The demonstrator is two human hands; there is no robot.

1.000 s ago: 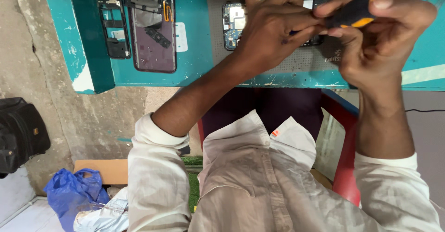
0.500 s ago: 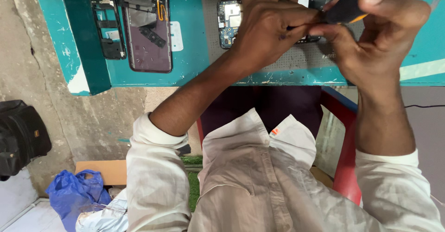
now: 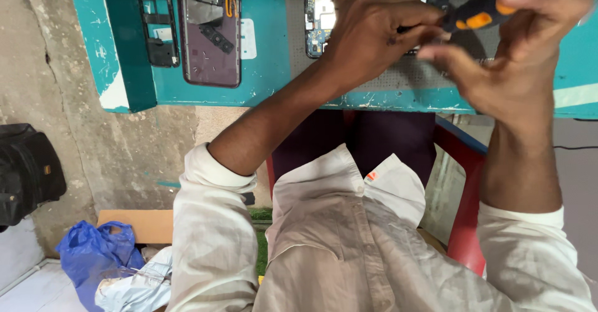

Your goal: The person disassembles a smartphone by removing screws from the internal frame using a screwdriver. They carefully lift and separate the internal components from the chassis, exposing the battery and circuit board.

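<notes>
The right hand [image 3: 511,56] pinches a black-and-orange screwdriver [image 3: 476,18] between thumb and fingers. The left hand [image 3: 374,34], fingers curled together, steadies its tip over the opened phone [image 3: 321,22] on the teal table [image 3: 268,56].

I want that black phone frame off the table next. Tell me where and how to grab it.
Pinch the black phone frame across its two long side rails near the middle, coming from above. It lies flat on the teal table, hollow inside, with bare table on its left and the dark back cover close on its right.

Phone frame [image 3: 157,22] sits left of the back cover [image 3: 209,34] on the surface [image 3: 268,69]; circuit board [image 3: 319,22] lies further right.
</notes>
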